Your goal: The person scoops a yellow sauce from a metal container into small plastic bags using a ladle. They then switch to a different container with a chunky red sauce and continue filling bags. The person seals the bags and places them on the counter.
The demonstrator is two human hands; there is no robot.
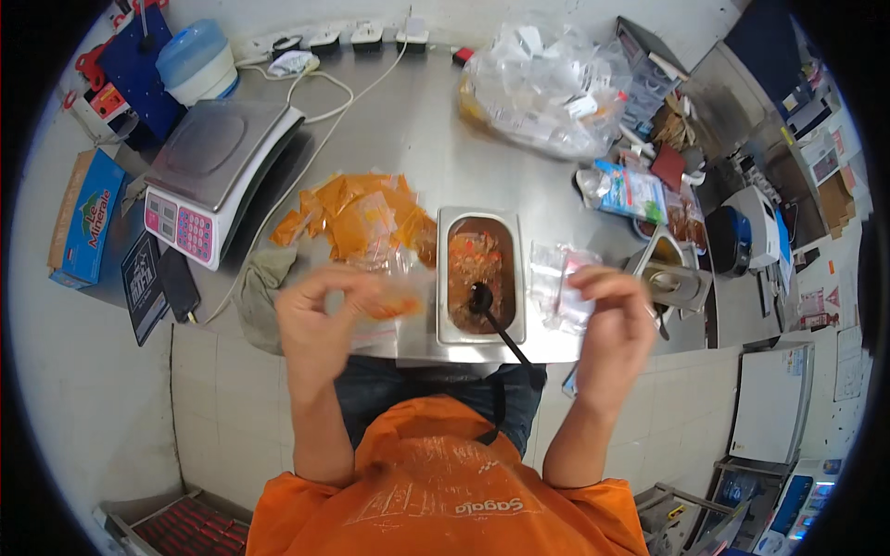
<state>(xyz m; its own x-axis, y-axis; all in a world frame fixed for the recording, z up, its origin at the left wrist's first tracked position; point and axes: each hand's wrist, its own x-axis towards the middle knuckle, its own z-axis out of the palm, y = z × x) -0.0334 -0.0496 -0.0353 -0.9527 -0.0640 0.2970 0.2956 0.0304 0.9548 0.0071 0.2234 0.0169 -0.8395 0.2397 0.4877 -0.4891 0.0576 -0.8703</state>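
My left hand (323, 313) pinches a small clear plastic bag (400, 300) with a little orange sauce in it, blurred by motion. My right hand (615, 316) hovers by a pile of flat clear zip bags (556, 278); its fingers are loosely bent and blurred, with nothing seen in them. Between the hands stands a deep steel food pan (480, 338) of chunky reddish-brown sauce (473, 254). A black ladle (511, 340) rests in it, handle over the near rim. Beyond my left hand lies a heap of filled orange sauce bags (368, 212).
A grey cloth (261, 285) and a digital scale (201, 167) are at left, with a white cable (278, 205) beside them. A large plastic bag (542, 90) sits at the back. Steel pans (671, 281) and a blue packet (629, 191) stand at right.
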